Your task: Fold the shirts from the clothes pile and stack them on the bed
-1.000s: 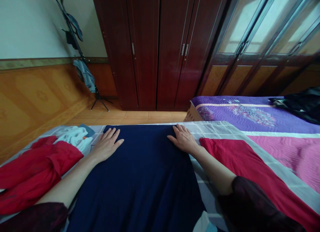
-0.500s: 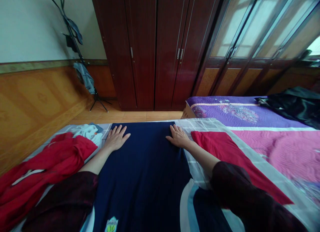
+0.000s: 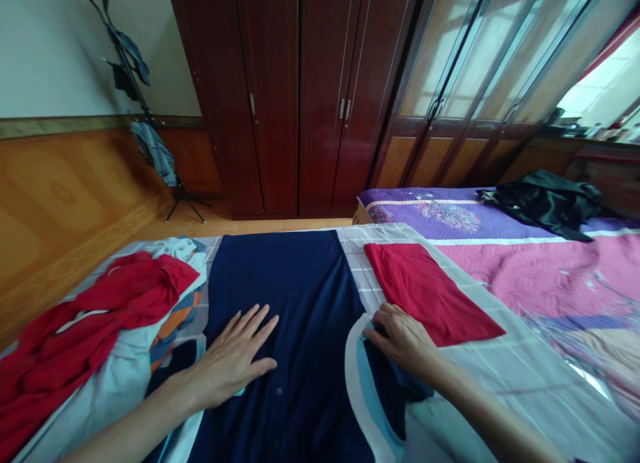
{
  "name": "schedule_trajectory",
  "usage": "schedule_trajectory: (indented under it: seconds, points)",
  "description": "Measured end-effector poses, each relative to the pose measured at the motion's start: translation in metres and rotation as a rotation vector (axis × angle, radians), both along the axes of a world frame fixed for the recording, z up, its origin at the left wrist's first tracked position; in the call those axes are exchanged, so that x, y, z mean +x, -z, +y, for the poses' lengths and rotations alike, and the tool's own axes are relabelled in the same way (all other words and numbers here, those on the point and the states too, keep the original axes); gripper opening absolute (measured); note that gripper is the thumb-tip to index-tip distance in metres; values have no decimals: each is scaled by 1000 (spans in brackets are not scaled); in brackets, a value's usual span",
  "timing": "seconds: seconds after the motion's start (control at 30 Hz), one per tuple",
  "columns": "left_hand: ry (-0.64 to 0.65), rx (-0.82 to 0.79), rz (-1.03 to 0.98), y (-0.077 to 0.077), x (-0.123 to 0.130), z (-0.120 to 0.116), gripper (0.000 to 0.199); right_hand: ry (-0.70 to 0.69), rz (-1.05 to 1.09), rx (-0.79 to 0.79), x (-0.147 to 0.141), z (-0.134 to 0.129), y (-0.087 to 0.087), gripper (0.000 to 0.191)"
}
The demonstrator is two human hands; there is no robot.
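Observation:
A navy blue shirt [image 3: 295, 283] with white and light blue trim at the sleeves lies spread on the bed, its hem toward the far edge. My left hand [image 3: 235, 356] rests flat on the shirt's left side, fingers spread, partly covering a small badge. At the shirt's right sleeve, my right hand [image 3: 403, 336] has its fingers curled round the navy sleeve cloth, beside the curved light trim [image 3: 357, 376]. Just beyond that hand lies a folded red garment [image 3: 425, 290].
Left of the shirt is a heap with a red garment [image 3: 120, 296] and pale clothes [image 3: 130, 356]. A second bed with a purple and pink cover [image 3: 530, 270] stands at right, a black jacket [image 3: 545, 200] on it. Behind are a dark red wardrobe [image 3: 270, 136] and a coat stand [image 3: 135, 83].
Both hands have come back from the far hem toward me. My left hand now lies on the shirt's middle left, and my right hand has closed on the right sleeve.

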State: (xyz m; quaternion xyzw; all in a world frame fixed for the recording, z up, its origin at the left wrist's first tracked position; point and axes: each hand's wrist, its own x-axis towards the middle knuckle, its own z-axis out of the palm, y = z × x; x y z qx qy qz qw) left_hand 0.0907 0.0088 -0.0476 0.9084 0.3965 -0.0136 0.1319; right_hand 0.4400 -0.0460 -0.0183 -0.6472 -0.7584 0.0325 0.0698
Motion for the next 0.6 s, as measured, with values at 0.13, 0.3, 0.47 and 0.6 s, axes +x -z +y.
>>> schedule_trajectory:
  seconds: [0.13,0.3,0.47,0.6]
  points:
    - [-30,106,-50,17,-5,-4,65,181,-57,-34,2,-7,-6,26]
    - [-59,98,-47,14,-1,-5,64,336,-136,-31,3,-17,-10,25]
    - [-68,86,-63,10,-2,-9,63,265,-255,-28,-3,-23,-2,19]
    - [-58,99,-82,14,-7,-8,63,349,-275,-69,-3,-23,-7,25]
